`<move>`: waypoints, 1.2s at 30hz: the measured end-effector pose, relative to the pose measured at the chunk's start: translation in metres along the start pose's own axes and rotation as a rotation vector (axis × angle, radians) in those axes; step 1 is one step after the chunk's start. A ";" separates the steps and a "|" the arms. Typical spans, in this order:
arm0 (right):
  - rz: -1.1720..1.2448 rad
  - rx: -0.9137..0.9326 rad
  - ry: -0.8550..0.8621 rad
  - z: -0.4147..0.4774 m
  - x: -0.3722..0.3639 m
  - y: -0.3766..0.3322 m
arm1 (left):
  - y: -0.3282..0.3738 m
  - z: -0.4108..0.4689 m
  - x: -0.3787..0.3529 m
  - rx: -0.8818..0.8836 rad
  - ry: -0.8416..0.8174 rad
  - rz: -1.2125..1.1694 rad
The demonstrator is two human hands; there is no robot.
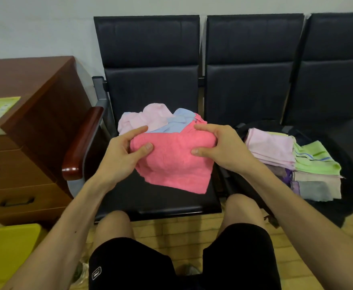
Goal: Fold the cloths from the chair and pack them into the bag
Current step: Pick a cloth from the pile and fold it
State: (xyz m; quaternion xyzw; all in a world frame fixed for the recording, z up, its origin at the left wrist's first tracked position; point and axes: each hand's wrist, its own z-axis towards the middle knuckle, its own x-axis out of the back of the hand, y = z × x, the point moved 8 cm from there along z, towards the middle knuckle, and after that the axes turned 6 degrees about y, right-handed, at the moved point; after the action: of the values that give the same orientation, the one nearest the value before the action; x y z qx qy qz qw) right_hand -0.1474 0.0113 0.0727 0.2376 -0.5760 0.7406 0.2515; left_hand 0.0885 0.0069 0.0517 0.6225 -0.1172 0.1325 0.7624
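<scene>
A row of black chairs stands by a pale wall, and a person sits in front holding a cloth.

The bright pink cloth (pixel 175 162) is up in the air, just over the seat of the left chair (pixel 156 197). The left hand (pixel 123 155) pinches its top left corner and the right hand (pixel 219 145) pinches its top right corner, thumbs in front and fingers behind. Behind it on the seat lie a crumpled pale pink cloth (pixel 146 118) and a blue cloth (pixel 179 120), touching each other. On the next chair to the right sits an open black bag (pixel 338 208). Folded cloths are stacked in it, with a pale pink folded cloth (pixel 274 149) and a green striped cloth (pixel 315 160) on top. On the far left are brown wooden drawers (pixel 35 122) and a yellow box (pixel 8 248) lower down.
</scene>
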 end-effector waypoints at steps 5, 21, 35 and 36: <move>-0.159 0.040 0.039 0.002 0.003 -0.001 | 0.003 0.001 -0.002 -0.068 0.012 0.096; -0.331 0.118 0.230 -0.012 0.016 0.023 | 0.022 -0.017 -0.008 -0.257 0.327 0.171; 0.949 -0.285 0.112 -0.074 -0.013 0.057 | 0.079 -0.012 -0.050 -0.302 0.106 -0.208; 1.012 -0.341 0.032 -0.082 -0.031 0.057 | 0.082 -0.009 -0.052 -0.293 0.119 -0.212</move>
State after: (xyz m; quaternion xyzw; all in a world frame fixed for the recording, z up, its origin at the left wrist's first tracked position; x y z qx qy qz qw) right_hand -0.1663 0.0757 -0.0073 -0.1254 -0.7270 0.6686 -0.0933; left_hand 0.0113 0.0278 0.1070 0.5049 -0.0239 0.0696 0.8600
